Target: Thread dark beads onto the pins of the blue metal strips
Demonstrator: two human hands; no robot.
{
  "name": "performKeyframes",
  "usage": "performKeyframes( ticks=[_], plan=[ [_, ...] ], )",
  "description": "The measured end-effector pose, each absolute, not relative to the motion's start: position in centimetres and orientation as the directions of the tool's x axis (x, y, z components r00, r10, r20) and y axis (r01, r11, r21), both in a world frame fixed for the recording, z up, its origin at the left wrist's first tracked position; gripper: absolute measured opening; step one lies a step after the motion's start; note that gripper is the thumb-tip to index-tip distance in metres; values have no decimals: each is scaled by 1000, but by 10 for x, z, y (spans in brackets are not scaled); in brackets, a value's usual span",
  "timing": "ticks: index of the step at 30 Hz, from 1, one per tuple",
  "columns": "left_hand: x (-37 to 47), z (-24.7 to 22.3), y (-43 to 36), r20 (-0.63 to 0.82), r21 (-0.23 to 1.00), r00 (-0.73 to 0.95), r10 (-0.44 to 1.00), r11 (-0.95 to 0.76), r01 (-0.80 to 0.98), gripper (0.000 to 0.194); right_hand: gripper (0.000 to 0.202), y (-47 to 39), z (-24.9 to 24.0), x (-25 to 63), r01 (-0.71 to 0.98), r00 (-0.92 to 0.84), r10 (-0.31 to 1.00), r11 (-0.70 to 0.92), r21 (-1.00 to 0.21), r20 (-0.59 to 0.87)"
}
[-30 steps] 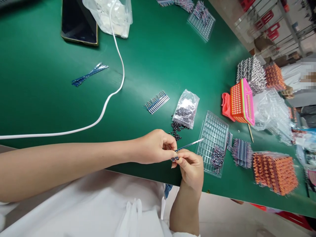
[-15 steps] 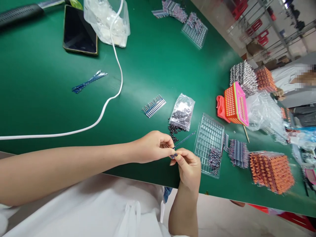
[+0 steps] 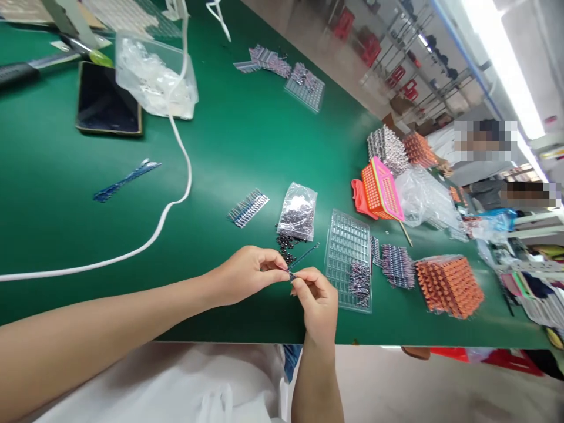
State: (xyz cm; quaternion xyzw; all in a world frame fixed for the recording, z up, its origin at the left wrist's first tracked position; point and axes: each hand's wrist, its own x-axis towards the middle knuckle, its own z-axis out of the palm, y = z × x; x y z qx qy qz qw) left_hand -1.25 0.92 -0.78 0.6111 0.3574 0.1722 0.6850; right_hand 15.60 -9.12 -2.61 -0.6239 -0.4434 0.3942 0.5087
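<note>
My left hand (image 3: 254, 274) and my right hand (image 3: 318, 298) meet fingertip to fingertip near the front edge of the green table. Between them is a narrow dark blue strip (image 3: 305, 255), its free end slanting up and to the right. Thumb and fingers of both hands are pinched at its lower end; the fingers hide the exact grip. Just beyond the fingertips lie small dark beads or parts (image 3: 287, 242), spilling from a clear plastic bag (image 3: 297, 211). A clear compartment tray (image 3: 342, 247) sits right of my hands, with a heap of small parts (image 3: 360, 283) in it.
A strip with wire leads (image 3: 249, 207) and thin blue strips (image 3: 127, 181) lie to the left. A white cable (image 3: 187, 170) crosses the table near a phone (image 3: 109, 100). Rightward stand a pink-orange basket (image 3: 382, 189) and stacked orange parts (image 3: 449, 286). Other people are farther right.
The view has tilted up and shifted, so the table things appear farther left and more of the room shows. Both hands stay together on the blue strip.
</note>
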Motion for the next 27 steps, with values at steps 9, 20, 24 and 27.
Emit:
performKeyframes(
  ticks=[9,20,24,27],
  plan=[
    [-16,-10,8,-114,969,840,530,-127,211,21,13,-104,-17,164,-22,163,974,-157,-987,-159],
    [-14,-11,5,-205,964,863,461,-60,260,24,12,-119,-16,176,195,184,972,-183,-964,-148],
    [-12,-11,8,-251,960,792,557,40,276,26,17,-122,-9,208,495,356,935,-184,-849,5],
    [-12,-11,12,-265,961,742,616,110,252,25,22,-120,-5,247,645,439,894,-247,-723,86]
  ],
)
